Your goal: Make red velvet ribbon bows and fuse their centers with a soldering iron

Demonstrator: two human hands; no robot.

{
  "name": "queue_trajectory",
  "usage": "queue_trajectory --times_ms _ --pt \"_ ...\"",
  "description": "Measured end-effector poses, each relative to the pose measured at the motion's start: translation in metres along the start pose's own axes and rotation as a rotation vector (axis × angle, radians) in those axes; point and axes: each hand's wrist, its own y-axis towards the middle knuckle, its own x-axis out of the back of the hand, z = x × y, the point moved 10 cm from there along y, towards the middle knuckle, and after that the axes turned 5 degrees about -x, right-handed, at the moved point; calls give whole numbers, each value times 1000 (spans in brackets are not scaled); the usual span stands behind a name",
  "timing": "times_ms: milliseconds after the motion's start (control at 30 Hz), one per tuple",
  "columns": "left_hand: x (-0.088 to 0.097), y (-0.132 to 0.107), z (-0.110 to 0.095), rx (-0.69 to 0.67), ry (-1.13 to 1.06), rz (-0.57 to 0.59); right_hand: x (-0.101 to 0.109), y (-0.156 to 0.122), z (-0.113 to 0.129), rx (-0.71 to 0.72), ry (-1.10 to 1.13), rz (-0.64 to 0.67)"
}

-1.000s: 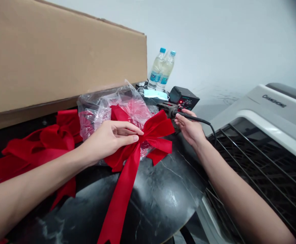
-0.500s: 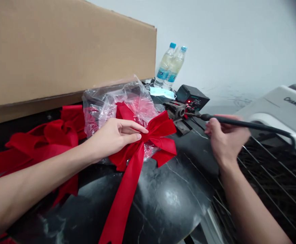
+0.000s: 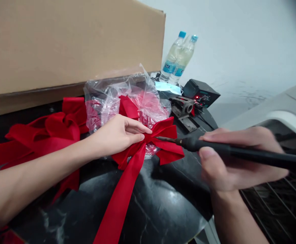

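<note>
My left hand [image 3: 124,135] pinches the knot of a red ribbon bow [image 3: 167,128] between thumb and fingers. One long tail of the bow hangs toward me over the black table. In my right hand [image 3: 239,159] is a soldering iron [image 3: 214,147] with a black handle, its fingers wrapped round the grip. The thin metal tip points left and lies at the bow's knot, close to my left fingertips; whether it touches the fabric I cannot tell. A clear plastic bag [image 3: 104,98] with red bows in it lies just behind.
More red bows [image 3: 46,135] lie at the left on the dark marbled table [image 3: 163,210]. A large cardboard box [image 3: 74,40] stands behind. Toward the back right are two bottles [image 3: 181,61], a face mask [image 3: 168,87], an iron stand [image 3: 183,106] and a control box [image 3: 201,93]. A white appliance [image 3: 287,105] flanks the right.
My right hand has brought the soldering iron from its stand leftward and nearer, to the bow's knot. My left hand keeps its pinch on the bow. The view has shifted slightly.
</note>
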Motion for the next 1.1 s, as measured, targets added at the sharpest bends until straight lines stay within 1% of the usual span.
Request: queue_trajectory --times_ms 100,133,167,300,467,667,733,833,1000,1100 --pt "-1 1 1 -4 9 5 0 -6 17 122 40 -121" --pt "-2 1 1 -5 11 8 -2 -8 19 139 52 -139" --pt "-3 1 1 -4 12 12 -4 -10 20 138 61 -136" --pt "-5 2 4 11 0 14 -16 -13 18 104 41 -53" --pt "-5 0 5 26 4 15 -17 -15 20 122 93 -17" --pt "-4 -2 4 13 -12 6 -23 -13 15 46 84 35" --pt "-5 -1 4 14 -11 7 -23 -13 16 55 74 30" --pt "-6 -1 2 5 -7 15 -20 -14 20 105 58 5" --pt "-9 -2 0 -3 -4 18 -22 -15 14 65 35 27" --pt "-10 -2 -3 -18 -11 16 -23 -15 13 65 17 26"
